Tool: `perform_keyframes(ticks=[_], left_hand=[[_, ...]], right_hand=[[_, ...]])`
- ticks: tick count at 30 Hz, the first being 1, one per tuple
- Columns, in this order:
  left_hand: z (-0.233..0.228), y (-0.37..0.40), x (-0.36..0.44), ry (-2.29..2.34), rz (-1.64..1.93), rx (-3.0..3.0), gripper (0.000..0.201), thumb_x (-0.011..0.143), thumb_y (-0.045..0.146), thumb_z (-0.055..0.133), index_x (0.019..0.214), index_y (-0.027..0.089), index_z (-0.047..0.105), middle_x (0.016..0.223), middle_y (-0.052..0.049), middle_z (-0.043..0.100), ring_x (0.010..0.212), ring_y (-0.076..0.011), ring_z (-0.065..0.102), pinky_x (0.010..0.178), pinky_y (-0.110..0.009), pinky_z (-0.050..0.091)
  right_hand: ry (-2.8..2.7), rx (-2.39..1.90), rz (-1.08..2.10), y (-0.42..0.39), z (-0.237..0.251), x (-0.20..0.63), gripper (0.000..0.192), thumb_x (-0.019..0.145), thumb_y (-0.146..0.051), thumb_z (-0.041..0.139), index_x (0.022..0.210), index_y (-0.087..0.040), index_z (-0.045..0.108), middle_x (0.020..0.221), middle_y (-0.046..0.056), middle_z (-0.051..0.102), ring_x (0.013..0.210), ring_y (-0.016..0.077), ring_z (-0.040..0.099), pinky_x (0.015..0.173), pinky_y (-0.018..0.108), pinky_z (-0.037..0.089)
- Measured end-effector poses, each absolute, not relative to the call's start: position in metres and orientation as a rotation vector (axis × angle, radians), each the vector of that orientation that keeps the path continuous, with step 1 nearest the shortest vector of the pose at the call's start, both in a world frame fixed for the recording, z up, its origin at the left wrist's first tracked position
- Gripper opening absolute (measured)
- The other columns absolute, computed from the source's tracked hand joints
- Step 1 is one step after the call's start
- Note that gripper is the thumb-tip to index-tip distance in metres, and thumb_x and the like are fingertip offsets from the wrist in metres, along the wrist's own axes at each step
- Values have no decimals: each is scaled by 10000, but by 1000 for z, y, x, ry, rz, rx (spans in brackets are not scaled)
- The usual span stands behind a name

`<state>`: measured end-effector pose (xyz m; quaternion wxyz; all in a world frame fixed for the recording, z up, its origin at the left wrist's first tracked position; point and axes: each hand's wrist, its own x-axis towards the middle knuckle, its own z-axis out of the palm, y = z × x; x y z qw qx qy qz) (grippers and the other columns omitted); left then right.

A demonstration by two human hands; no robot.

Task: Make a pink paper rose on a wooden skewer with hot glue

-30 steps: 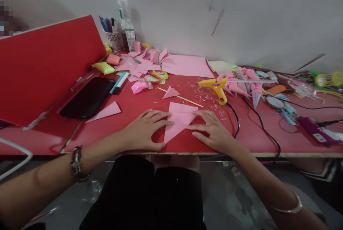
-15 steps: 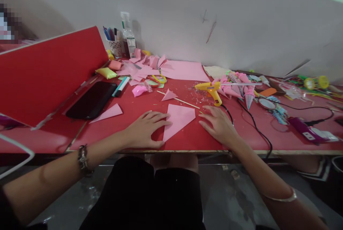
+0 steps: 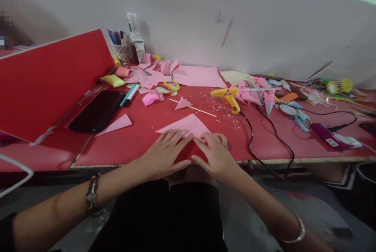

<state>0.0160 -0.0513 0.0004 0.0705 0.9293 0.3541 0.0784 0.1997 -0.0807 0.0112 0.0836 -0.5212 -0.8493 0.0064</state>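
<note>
A piece of pink paper (image 3: 191, 124) lies on the red tabletop in front of me, one corner pointing to the back. My left hand (image 3: 166, 152) rests on its lower left part, fingers stretched out and thumb apart. My right hand (image 3: 216, 154) touches the lower right edge with bent, parted fingers. Both hands cover the paper's near edge, and the two thumbs almost meet. Just behind the paper are a small pink paper triangle (image 3: 183, 103) and a thin wooden stick (image 3: 202, 110).
A yellow glue gun (image 3: 230, 97) with a black cable lies at the right, near pink cone-shaped pieces (image 3: 266, 97). To the left are a black phone (image 3: 96, 111), markers (image 3: 129, 95) and a pink paper strip (image 3: 117, 124). Pink scraps (image 3: 155, 72) and a pen cup (image 3: 122, 52) stand behind.
The pink paper has turned, its corner now pointing backward. My right hand has moved left from beside the paper onto its edge. My left hand still lies at it.
</note>
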Motion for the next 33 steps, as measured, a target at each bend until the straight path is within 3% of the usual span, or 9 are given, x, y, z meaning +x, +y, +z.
perform_keyframes(ticks=[3,6,11,17,21,23,26,29,33], left_hand=[[-5,-55,18,1072,273,2857,564,826,483,340,1253,116,370,1298,-110,420,1193,-255,343,989,-425,268],[-6,-53,12,1031,286,2891,562,799,482,401,1239,132,386,1283,-101,443,1182,-252,362,979,-418,283],[-1,-48,-3,857,307,2907,492,744,389,526,1167,149,450,1205,-86,513,1110,-217,444,942,-379,339],[-3,-56,1,949,502,3014,452,765,418,502,1085,98,505,1028,-101,600,988,-225,519,825,-347,423],[1,-57,2,1012,445,2992,310,806,362,466,1046,179,541,956,-43,623,879,-189,562,732,-320,452],[3,-56,-2,972,417,2997,306,795,378,480,1029,194,551,959,-34,624,881,-183,561,746,-316,449],[4,-57,-7,911,393,3001,489,691,505,552,1049,171,542,1014,-60,609,932,-206,543,792,-332,441],[4,-61,-7,934,378,3003,613,629,543,588,1082,136,524,1028,-89,603,944,-229,537,791,-350,447],[4,-64,-3,968,375,3009,344,735,283,561,1055,155,548,986,-66,627,897,-199,561,754,-325,466]], right_hand=[[-2552,-1356,246,-79,17,195,313,836,-320,395,1026,-143,569,957,98,587,893,204,517,813,390,374],[-2500,-1198,323,-71,19,204,277,824,-223,380,1006,-131,567,1029,100,589,977,178,507,865,336,376],[-2692,-1206,195,-66,8,222,544,772,-443,461,1230,-154,415,1324,107,386,1229,234,309,973,407,291],[-2736,-1212,-152,-79,0,212,742,702,-610,453,1231,-92,414,1201,182,479,1119,290,393,949,468,256],[-2736,-1194,-94,-80,8,206,588,741,-559,448,1119,-114,516,986,146,571,910,244,497,805,411,363],[-2718,-1169,-60,-78,8,207,494,773,-503,443,1092,-137,534,1016,137,562,947,239,488,808,400,366],[-2708,-1121,-59,-76,5,209,489,779,-446,465,1145,-122,497,1201,159,470,1110,255,402,888,401,341],[-2676,-1145,-58,-77,1,206,451,798,-405,447,1150,-128,499,1195,143,488,1097,236,424,881,377,372],[-2667,-1202,-60,-78,4,196,297,808,-281,436,1029,-146,580,966,114,597,854,206,530,730,354,444]])
